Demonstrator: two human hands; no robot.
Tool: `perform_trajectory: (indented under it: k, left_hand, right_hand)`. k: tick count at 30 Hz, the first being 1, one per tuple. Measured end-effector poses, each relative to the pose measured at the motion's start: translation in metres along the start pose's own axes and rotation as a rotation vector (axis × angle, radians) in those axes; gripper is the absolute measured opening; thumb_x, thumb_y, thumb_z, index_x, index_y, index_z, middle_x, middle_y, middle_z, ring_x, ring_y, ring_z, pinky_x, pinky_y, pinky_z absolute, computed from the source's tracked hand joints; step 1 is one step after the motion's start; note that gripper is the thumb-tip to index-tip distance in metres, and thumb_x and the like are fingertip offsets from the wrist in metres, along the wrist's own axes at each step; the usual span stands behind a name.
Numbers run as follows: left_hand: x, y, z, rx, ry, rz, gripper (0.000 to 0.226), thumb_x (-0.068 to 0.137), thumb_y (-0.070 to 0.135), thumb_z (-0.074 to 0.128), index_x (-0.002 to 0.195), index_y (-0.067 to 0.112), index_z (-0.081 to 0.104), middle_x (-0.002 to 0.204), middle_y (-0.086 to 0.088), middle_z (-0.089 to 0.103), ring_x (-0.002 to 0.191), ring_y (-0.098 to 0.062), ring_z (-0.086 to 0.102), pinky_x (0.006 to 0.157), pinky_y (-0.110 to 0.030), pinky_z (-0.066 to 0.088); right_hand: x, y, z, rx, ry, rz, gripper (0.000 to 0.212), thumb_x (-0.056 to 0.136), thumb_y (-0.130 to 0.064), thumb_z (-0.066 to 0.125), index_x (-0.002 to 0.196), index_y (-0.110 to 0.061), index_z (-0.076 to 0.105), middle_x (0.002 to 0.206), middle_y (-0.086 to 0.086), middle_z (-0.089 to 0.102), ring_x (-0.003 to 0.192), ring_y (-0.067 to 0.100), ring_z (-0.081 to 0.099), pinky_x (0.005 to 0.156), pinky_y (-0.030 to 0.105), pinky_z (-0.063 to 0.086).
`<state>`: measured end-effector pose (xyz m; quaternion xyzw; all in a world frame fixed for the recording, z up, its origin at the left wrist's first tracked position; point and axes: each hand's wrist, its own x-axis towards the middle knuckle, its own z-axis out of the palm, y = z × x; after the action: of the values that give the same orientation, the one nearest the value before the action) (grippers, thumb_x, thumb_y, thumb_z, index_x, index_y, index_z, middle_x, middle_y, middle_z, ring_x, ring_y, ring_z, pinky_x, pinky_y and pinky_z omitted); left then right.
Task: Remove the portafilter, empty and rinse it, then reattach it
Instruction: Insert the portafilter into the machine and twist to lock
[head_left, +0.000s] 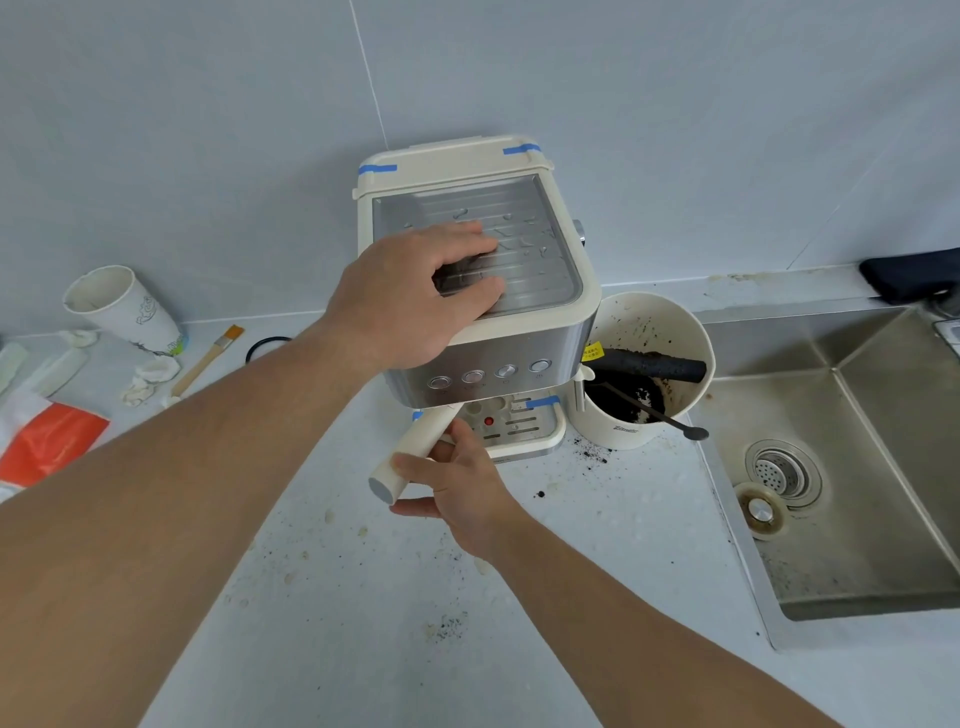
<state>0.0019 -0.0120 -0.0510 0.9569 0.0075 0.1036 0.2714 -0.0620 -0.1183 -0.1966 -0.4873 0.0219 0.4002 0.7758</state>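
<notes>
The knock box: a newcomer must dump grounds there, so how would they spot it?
Start at the espresso machine against the wall. On the counter between it and the steel sink stands the knock box, a cream tub. Unlike the paper cup far left, it holds dark grounds and a black crossbar.

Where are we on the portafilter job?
Can't tell first removal from reattachment. In hand: right hand grips the portafilter handle under the espresso machine, left hand braces its top. Knock box holds grounds; sink looks dry.
</notes>
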Motion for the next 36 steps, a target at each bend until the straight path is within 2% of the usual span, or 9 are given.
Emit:
perform_trajectory:
  k: [6,11,16,21,26,30,33,36]
  left_hand:
    - [0.000,-0.001,0.000,-0.003,0.007,0.001,0.050,0.079,0.061,0.051,0.125,0.043,0.060,0.140,0.026,0.050,0.130,-0.003,0.045,0.107,-0.039,0.038]
    - [-0.001,-0.001,0.000,0.001,0.007,0.010,0.050,0.080,0.061,0.051,0.126,0.043,0.059,0.141,0.024,0.050,0.131,-0.005,0.045,0.108,-0.040,0.038]
    - [-0.001,-0.001,0.000,-0.014,0.006,0.002,0.050,0.080,0.060,0.051,0.126,0.043,0.060,0.140,0.026,0.050,0.130,-0.002,0.044,0.108,-0.040,0.038]
    - [-0.001,-0.001,0.000,-0.015,0.008,0.000,0.047,0.081,0.057,0.053,0.125,0.043,0.060,0.140,0.026,0.051,0.130,-0.002,0.045,0.108,-0.039,0.038]
    - [-0.001,-0.002,0.001,-0.003,0.010,0.007,0.047,0.082,0.057,0.053,0.126,0.042,0.059,0.141,0.025,0.050,0.130,-0.003,0.045,0.107,-0.039,0.039]
    - [-0.001,-0.002,0.001,-0.007,0.021,0.009,0.047,0.081,0.057,0.054,0.126,0.043,0.060,0.141,0.025,0.050,0.130,-0.003,0.045,0.108,-0.040,0.038]
    - [0.000,-0.003,0.002,-0.009,0.024,0.006,0.047,0.080,0.058,0.053,0.125,0.044,0.060,0.140,0.026,0.051,0.129,-0.002,0.046,0.108,-0.038,0.038]
    - [0.000,-0.003,0.002,-0.015,0.026,0.002,0.047,0.080,0.059,0.053,0.124,0.044,0.060,0.139,0.026,0.051,0.129,-0.001,0.046,0.108,-0.038,0.038]
  right_hand:
    - [-0.005,0.008,0.003,0.006,-0.032,-0.015,0.046,0.084,-0.002,0.074,0.118,-0.026,0.053,0.110,0.005,0.066,0.100,0.019,0.067,0.073,0.045,0.061]
    - [-0.003,0.012,0.003,-0.004,-0.014,-0.027,0.047,0.083,-0.001,0.074,0.117,-0.026,0.053,0.110,0.007,0.065,0.102,0.023,0.066,0.072,0.046,0.061]
    - [0.005,0.012,0.006,-0.033,0.046,-0.018,0.049,0.083,-0.001,0.076,0.118,-0.024,0.051,0.114,0.008,0.062,0.099,0.019,0.066,0.071,0.044,0.062]
    - [0.015,0.010,0.014,-0.015,0.081,-0.051,0.054,0.079,-0.002,0.079,0.121,-0.019,0.050,0.107,0.003,0.062,0.094,0.015,0.067,0.073,0.046,0.062]
    - [0.023,0.009,0.027,0.092,0.127,-0.074,0.056,0.077,0.000,0.079,0.121,-0.018,0.049,0.113,0.006,0.063,0.102,0.022,0.066,0.077,0.049,0.061]
    - [0.020,0.019,0.032,0.080,0.108,-0.041,0.059,0.075,-0.002,0.081,0.120,-0.021,0.049,0.119,0.012,0.062,0.105,0.024,0.066,0.078,0.047,0.061]
    - [0.017,0.025,0.027,0.064,0.094,-0.044,0.058,0.075,0.000,0.079,0.120,-0.021,0.049,0.115,0.012,0.063,0.097,0.020,0.068,0.077,0.046,0.061]
    - [0.015,0.027,0.019,-0.011,0.099,-0.041,0.056,0.077,0.001,0.077,0.118,-0.027,0.050,0.103,0.000,0.065,0.083,0.007,0.069,0.072,0.040,0.062]
